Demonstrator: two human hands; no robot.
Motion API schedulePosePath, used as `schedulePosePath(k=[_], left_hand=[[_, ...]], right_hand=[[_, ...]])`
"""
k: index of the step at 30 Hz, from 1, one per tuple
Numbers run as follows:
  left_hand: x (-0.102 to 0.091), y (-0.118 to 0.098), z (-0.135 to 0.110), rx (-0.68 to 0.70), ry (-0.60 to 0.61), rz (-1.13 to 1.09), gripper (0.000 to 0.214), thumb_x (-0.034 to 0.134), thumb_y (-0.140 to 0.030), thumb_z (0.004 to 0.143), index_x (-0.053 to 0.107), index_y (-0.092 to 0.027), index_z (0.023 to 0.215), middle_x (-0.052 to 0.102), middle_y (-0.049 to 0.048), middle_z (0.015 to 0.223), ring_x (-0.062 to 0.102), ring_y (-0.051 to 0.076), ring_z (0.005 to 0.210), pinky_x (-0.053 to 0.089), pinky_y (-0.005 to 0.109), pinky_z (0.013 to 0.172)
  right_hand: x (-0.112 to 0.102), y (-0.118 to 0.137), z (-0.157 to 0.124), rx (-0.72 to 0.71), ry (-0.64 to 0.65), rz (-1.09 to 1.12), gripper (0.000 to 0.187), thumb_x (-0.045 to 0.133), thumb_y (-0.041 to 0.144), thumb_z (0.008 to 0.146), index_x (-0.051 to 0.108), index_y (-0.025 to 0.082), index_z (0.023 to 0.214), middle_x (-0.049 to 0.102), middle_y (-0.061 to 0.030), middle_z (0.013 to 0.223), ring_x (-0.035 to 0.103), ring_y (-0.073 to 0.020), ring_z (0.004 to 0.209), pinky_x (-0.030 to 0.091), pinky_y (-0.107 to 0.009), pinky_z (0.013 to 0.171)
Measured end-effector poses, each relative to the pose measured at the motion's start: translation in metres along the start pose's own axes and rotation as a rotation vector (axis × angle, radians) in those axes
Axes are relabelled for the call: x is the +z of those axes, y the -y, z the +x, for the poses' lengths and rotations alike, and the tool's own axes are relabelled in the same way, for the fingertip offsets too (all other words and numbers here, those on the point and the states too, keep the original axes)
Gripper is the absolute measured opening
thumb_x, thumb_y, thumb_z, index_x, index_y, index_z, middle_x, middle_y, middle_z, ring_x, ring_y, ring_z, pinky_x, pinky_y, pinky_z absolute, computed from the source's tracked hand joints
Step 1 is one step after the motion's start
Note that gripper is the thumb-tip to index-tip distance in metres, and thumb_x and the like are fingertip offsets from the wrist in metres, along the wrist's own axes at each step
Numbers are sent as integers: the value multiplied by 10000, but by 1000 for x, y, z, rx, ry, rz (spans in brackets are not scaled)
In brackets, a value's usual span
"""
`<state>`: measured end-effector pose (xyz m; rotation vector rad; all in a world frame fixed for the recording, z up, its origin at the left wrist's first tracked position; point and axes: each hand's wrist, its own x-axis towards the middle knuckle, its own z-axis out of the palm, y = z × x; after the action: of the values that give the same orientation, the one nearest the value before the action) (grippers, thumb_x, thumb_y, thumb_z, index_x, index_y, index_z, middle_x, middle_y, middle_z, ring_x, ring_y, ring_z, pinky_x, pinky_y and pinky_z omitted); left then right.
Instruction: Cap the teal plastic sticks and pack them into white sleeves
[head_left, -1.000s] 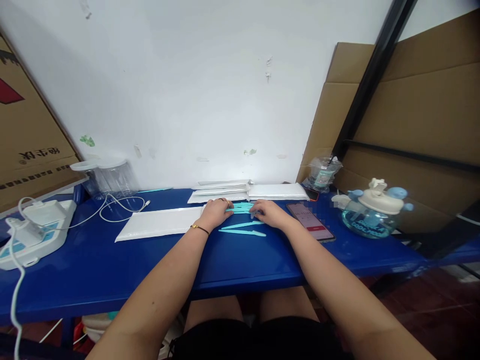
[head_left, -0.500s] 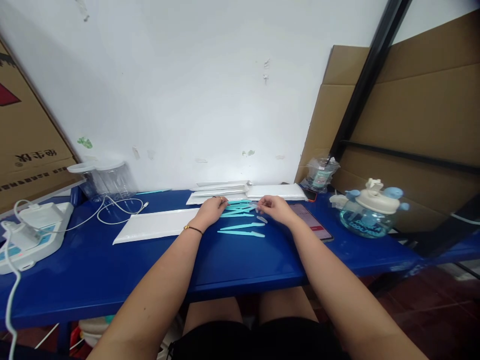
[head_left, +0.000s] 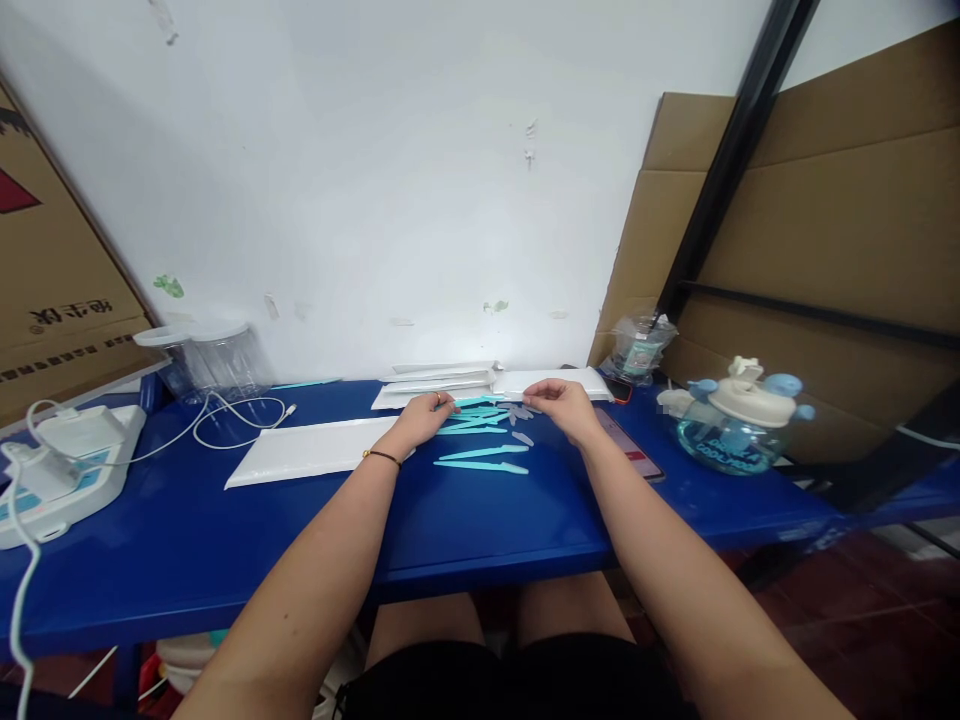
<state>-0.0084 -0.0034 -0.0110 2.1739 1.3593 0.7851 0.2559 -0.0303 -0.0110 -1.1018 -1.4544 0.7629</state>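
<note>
My left hand (head_left: 427, 420) is closed, its fingertips pinching the handle end of a turquoise eyebrow razor (head_left: 478, 401). More turquoise razors lie in a loose row beneath it. Two of these, the nearer razor (head_left: 481, 466) and the one just behind it, lie apart from the rest, toward me. My right hand (head_left: 562, 405) is closed in a pinch near the blade end of the held razor; what its fingertips grip is too small to make out. Several small clear caps (head_left: 523, 439) lie on the table below and left of the right hand.
White padded mailers (head_left: 555, 382) are stacked by the wall; another white mailer (head_left: 307, 452) lies left. A phone (head_left: 637, 458) sits beside my right forearm, near a clear water bottle (head_left: 735, 425). A power strip (head_left: 97, 480) and cable lie left on the blue table (head_left: 487, 530).
My right hand has moved slightly up and right, uncovering several clear caps. The razor in my left hand now shows more plainly, raised toward the mailers.
</note>
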Motion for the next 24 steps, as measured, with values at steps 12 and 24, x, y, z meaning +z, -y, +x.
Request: schedulePosePath(k=[12, 24], left_hand=[[0, -11, -5, 19, 117, -140, 298, 446, -432, 777, 599, -179, 814, 688, 18, 919, 582, 167, 824, 412, 276, 779], [-3, -4, -1, -63, 58, -147, 359, 441, -467, 747, 595, -159, 845, 682, 42, 943, 509, 132, 641, 370, 246, 588]], right_hand=[[6, 3, -4, 33, 114, 15, 313, 751, 354, 562, 672, 124, 761, 664, -46, 665, 593, -141, 613, 475, -279, 625], [-4, 4, -1, 7, 17, 50, 327, 769, 368, 542, 682, 131, 749, 668, -43, 673, 584, -132, 604, 467, -267, 621]])
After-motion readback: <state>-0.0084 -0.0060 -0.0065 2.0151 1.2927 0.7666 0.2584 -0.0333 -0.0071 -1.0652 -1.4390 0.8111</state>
